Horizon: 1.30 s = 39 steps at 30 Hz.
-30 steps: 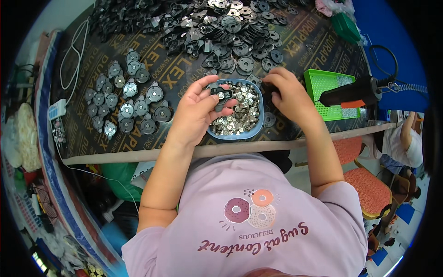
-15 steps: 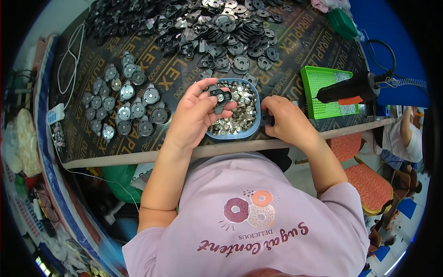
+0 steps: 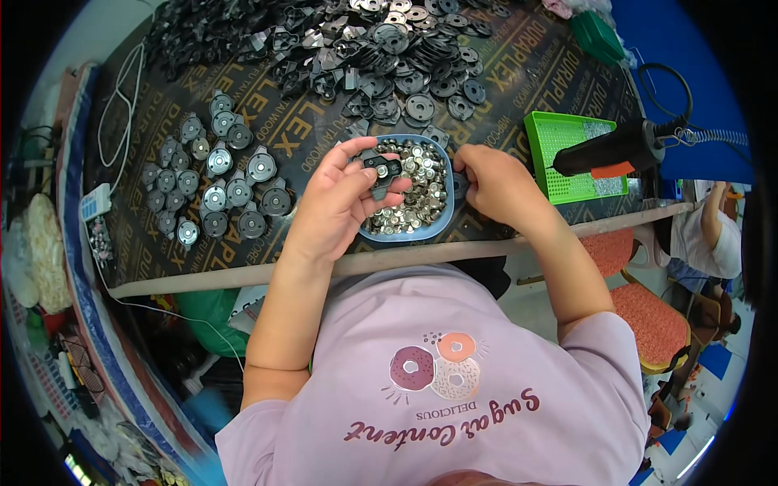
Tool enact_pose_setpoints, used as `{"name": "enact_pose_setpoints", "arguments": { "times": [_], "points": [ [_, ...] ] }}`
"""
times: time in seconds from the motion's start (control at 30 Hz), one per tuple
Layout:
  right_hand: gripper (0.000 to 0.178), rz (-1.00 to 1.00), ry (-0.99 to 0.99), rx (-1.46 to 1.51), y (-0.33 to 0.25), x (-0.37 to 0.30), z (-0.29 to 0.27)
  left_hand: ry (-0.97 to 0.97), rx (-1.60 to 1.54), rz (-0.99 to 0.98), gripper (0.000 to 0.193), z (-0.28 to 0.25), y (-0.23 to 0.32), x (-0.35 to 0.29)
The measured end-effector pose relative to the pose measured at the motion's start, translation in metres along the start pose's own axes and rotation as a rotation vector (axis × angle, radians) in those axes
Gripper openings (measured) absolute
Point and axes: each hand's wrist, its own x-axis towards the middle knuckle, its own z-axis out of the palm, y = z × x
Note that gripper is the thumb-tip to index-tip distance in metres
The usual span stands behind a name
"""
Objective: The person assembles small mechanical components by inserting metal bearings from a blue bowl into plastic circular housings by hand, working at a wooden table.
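Note:
My left hand holds a small black plastic part with a silver round piece at its centre. The thumb presses on it and the other fingers curl beneath. This hand is over the left side of a blue plastic tub filled with small silver metal caps. Just beyond the tub's right rim, my right hand is closed, thumb and fingertips together. Something dark shows by its fingers, but I cannot make out whether it is held.
A large heap of black parts and discs covers the far table. Assembled round pieces lie in a group at left. On the right, a black power screwdriver with a coiled cord hangs over a green tray of small screws.
My right hand has shifted slightly up and left along the tub's rim, its fingers drawing together. The left hand keeps its hold on the black part, almost unmoved.

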Motion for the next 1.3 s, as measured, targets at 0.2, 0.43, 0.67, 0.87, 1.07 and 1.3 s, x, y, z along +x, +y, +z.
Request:
{"name": "enact_pose_setpoints", "arguments": {
  "times": [0.2, 0.43, 0.67, 0.87, 1.07, 1.3],
  "points": [
    [0.045, -0.051, 0.078, 0.032, 0.003, -0.002, -0.006, 0.018, 0.014, 0.01, 0.037, -0.001, 0.002, -0.004],
    [0.065, 0.015, 0.06, 0.159, 0.0, -0.002, 0.007, 0.0, -0.003, 0.006, 0.037, 0.001, 0.001, -0.003],
    [0.047, 0.024, 0.114, 0.145, 0.01, -0.001, -0.002, -0.004, 0.002, 0.001, 0.037, 0.001, -0.001, -0.001],
    [0.026, -0.139, 0.403, -0.056, 0.017, 0.007, 0.007, -0.011, -0.012, -0.015, 0.039, 0.003, -0.001, -0.001],
    [0.033, -0.205, 0.381, -0.014, 0.019, -0.007, 0.005, -0.014, -0.001, 0.009, 0.048, 0.003, 0.002, -0.003],
    [0.03, -0.127, 0.307, -0.035, 0.032, 0.004, 0.0, -0.069, 0.015, -0.006, 0.053, 0.008, -0.007, 0.001]
  ]
}}
